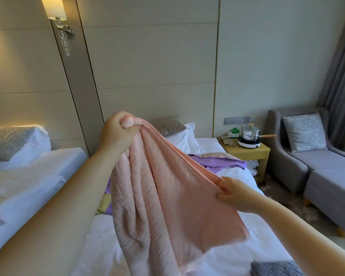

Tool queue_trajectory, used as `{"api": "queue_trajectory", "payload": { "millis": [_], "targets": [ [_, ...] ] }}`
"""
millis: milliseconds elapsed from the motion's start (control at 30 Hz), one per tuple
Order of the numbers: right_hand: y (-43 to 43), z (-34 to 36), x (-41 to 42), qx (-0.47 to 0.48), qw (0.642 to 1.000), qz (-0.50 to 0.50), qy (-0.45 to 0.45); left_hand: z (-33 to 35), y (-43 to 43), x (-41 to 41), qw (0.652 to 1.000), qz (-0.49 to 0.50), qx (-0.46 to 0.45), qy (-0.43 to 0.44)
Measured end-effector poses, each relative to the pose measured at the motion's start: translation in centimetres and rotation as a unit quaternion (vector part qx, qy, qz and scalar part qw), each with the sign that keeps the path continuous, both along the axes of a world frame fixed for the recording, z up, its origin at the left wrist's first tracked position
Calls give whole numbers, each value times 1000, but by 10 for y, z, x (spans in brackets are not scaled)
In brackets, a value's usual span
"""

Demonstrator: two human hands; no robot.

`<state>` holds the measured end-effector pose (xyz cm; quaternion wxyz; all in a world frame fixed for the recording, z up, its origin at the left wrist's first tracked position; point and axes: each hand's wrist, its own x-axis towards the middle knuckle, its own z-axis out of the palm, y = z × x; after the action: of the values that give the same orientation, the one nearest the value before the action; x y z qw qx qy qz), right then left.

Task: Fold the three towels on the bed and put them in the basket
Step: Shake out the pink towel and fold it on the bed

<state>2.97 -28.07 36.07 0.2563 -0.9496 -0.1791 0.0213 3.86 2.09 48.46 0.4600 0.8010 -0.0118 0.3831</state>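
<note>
Grey knitted fabric (275, 268) peeks in at the bottom edge, lying on the white-sheeted bed (263, 246). Over that sheet hangs the big salmon-pink terry towel (167, 196), held up and draping down in long folds between the two arms. Right hand (234, 194) sits low and close, thumb and fingers pinching the towel's hemmed edge. Left hand (119, 130) is higher and farther out, fist closed tight round a bunched corner, so the top hem runs taut on a slant from one grip down to the other. Behind the pink cloth, a crumpled purple towel (223, 162) lies on the bed, and a pale yellow piece (104, 204) shows beside the left forearm. Past the bed's far side stands a yellow wooden nightstand (247, 153) carrying a steel lidded pot (249, 132) on a white hotplate (249, 144). A grey armchair (299, 168) with a patterned cushion (304, 132) sits to its right.
</note>
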Motion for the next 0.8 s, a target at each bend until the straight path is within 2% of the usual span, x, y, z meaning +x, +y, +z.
{"api": "queue_trajectory", "payload": {
  "millis": [67, 133, 200, 300, 400, 467, 533, 667, 800],
  "targets": [
    [-5, 0, 2, -5, 1000, -13, -16, -14, 6, 1, 999, 43, 14, 31],
    [-6, 7, 0, 38, 999, -11, -37, -31, 10, 3, 991, 85, 62, 82],
    [-3, 19, -5, 79, 994, 4, -75, -47, 8, 5, 978, 80, 127, 146],
    [8, 37, -11, 93, 991, 42, -90, -67, -9, 4, 957, -56, 200, 204],
    [26, 49, -12, 86, 990, 86, -73, -79, -39, -4, 910, -283, 184, 243],
    [36, 55, -11, 85, 987, 117, -67, -84, -56, -5, 876, -369, 163, 265],
    [41, 62, -12, 94, 983, 140, -67, -88, -64, -3, 861, -400, 164, 267],
    [36, 68, -11, 91, 984, 141, -67, -89, -66, 0, 854, -413, 155, 277],
    [25, 66, -12, 119, 980, 151, -45, -82, -66, -5, 881, -376, 162, 238]
  ]
}}
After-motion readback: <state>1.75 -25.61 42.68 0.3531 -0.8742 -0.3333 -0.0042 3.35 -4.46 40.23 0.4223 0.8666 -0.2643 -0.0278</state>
